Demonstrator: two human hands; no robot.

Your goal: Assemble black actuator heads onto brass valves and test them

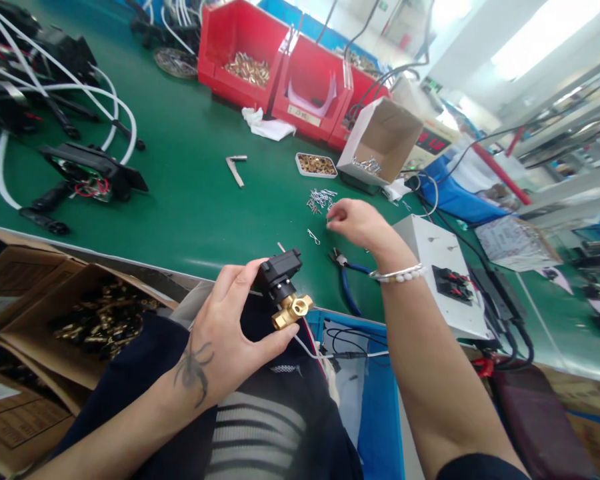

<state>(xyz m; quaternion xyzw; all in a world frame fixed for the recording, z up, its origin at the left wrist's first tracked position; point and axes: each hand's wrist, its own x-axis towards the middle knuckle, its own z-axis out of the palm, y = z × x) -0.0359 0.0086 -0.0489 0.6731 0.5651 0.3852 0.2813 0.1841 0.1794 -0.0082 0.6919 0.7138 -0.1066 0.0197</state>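
My L grip [225,327], wide-set, is clamped on brass valve [291,311] w/ blk actuator [280,270], by counter's [190,193] near edge. Farther, my R grip [357,223] bunches beside hairpin clips [321,200]; can't tell if it's holding any.

Head camera looks forward and down, tilted sideways; green bench [190,207] near, ceiling light [550,37] far.

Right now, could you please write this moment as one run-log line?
left hand: holds brass valve with black housing | right hand: beside metal clips | pliers: on green bench
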